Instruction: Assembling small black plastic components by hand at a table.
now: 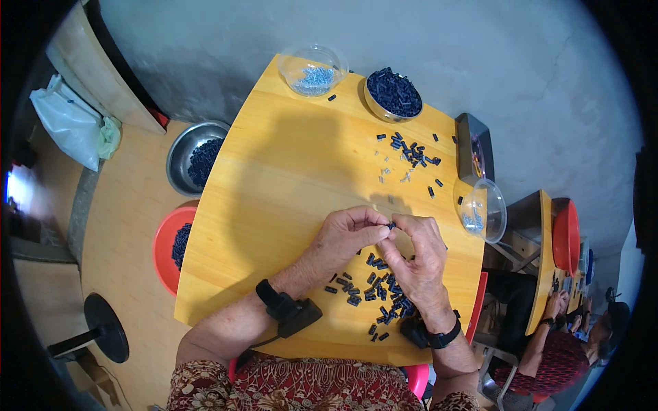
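Note:
Both hands meet over the middle of the yellow table (274, 171). My left hand (351, 231) pinches a small black plastic piece (391, 226) between thumb and fingertips. From the other side, my right hand (418, 253) closes its thumb and forefinger on that same piece. Fingers cover most of it, so its exact kind does not show. Below the hands lies a loose pile of similar black pieces (384, 291). Farther off, another scatter of black pieces (415, 152) lies beside several tiny clear or silvery bits (385, 171).
Along the far edge stand a clear bowl of small silvery parts (314, 81) and a metal bowl of black pieces (394, 96). At right are a dark tray (474, 151) and a clear tub (488, 212). Left, below table height, sit a steel basin (181, 161) and red basin (164, 253). Another person (555, 356) works at right.

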### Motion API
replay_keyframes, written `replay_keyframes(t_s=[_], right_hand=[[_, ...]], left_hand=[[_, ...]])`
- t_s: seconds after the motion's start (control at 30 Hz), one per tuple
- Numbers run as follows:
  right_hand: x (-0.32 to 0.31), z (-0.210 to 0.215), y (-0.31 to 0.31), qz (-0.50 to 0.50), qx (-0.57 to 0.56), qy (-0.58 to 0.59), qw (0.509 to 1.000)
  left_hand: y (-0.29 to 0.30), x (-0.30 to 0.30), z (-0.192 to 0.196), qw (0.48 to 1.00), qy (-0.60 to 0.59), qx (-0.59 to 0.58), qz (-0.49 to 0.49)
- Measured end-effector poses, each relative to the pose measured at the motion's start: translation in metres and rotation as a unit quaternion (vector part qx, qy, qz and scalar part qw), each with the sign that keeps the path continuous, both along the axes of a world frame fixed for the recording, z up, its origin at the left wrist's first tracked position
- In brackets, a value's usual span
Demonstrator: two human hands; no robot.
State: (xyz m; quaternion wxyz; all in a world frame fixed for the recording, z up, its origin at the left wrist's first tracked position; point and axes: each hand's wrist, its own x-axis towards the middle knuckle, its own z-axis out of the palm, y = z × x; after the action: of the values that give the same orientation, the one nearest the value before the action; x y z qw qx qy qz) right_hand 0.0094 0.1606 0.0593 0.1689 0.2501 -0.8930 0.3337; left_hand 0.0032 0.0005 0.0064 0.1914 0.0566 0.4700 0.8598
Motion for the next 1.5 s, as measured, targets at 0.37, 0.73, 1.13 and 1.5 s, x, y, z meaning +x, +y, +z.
replay_keyframes(t_s=[0.37, 0.73, 1.13, 1.5], right_hand=[[-0.008, 0.004, 0.003, 0.022, 0.060, 0.054, 0.997], [-0.009, 0.010, 0.006, 0.036, 0.067, 0.038, 0.996], [-0.013, 0.014, 0.008, 0.028, -0.039, -0.095, 0.994], [-0.002, 0.004, -0.001, -0.038, -0.082, -0.103, 0.991]], left_hand=[[-0.004, -0.002, -0.003, 0.999, -0.011, -0.047, 0.001], [-0.002, -0.001, -0.003, 0.999, -0.040, -0.021, 0.009], [0.002, 0.002, -0.006, 0.999, 0.000, -0.008, 0.036], [0.001, 0.002, 0.001, 0.997, 0.008, -0.054, 0.060]])
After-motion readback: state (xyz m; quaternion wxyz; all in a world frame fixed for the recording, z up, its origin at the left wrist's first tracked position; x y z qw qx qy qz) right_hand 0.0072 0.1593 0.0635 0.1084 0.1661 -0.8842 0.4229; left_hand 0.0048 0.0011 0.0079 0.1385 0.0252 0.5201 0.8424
